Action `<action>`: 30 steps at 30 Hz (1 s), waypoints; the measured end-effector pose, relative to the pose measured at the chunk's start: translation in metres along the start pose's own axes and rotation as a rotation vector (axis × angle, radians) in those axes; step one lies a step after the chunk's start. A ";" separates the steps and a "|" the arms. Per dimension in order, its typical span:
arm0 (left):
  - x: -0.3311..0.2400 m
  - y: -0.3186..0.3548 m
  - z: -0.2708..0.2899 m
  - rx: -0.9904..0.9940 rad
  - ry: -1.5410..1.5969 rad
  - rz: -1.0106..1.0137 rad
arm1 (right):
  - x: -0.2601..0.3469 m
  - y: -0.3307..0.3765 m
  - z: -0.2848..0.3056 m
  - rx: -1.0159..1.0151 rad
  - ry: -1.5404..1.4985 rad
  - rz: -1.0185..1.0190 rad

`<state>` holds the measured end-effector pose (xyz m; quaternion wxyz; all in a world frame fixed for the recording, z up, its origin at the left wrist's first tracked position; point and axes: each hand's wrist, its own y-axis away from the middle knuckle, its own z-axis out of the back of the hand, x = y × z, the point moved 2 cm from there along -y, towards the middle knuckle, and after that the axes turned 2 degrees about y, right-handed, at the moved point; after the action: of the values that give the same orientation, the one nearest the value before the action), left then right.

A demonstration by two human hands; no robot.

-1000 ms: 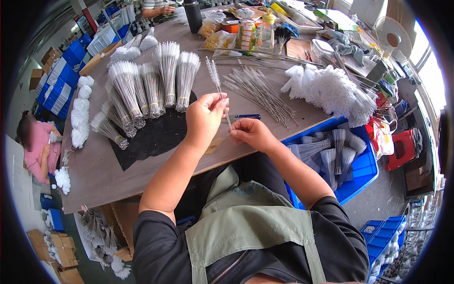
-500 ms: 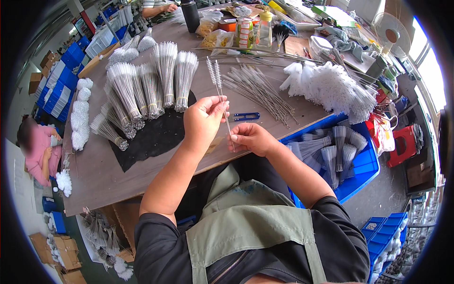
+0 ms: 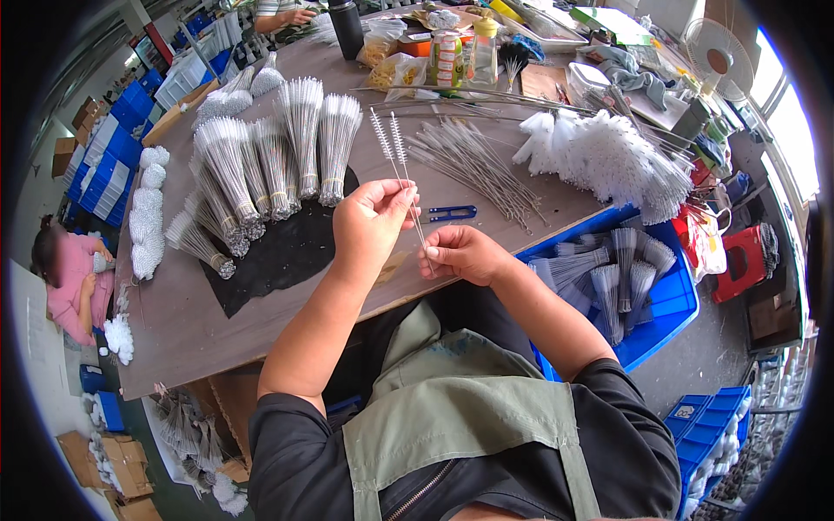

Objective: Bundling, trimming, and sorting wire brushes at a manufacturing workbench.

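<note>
Two thin wire brushes [image 3: 399,149] with white bristle tips point up and away from me. My left hand [image 3: 373,210] pinches their wire stems partway up. At the lower ends, my right hand [image 3: 462,253] is closed on the same stems with thumb and fingertips. Just beyond my hands lies a small blue thread snipper [image 3: 453,213]. Loose wire brushes [image 3: 478,169] are spread on the table behind it. To the left, bundles of wire brushes [image 3: 276,165] stand bound together on and around a black cloth [image 3: 269,273].
A blue bin [image 3: 665,326] with bundled brushes sits at the table's right edge. White-bristled brushes [image 3: 608,161] are heaped at the right. A bottle [image 3: 347,30], can [image 3: 446,61] and fan [image 3: 719,54] stand at the back. Another person [image 3: 74,282] is at the far left.
The brush tips have tilted slightly to the left and spread a little further apart. Both hands keep hold of the stems in nearly the same place.
</note>
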<state>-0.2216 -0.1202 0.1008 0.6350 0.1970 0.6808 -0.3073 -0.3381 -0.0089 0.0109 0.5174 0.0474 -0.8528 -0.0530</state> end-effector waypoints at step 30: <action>0.000 0.002 0.006 0.011 -0.029 -0.061 | 0.003 0.004 -0.011 -0.216 0.446 0.208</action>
<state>-0.2158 -0.1233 0.1002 0.6341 0.1751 0.6755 -0.3332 -0.3297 -0.0058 0.0191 0.6971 -0.0856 -0.7075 -0.0784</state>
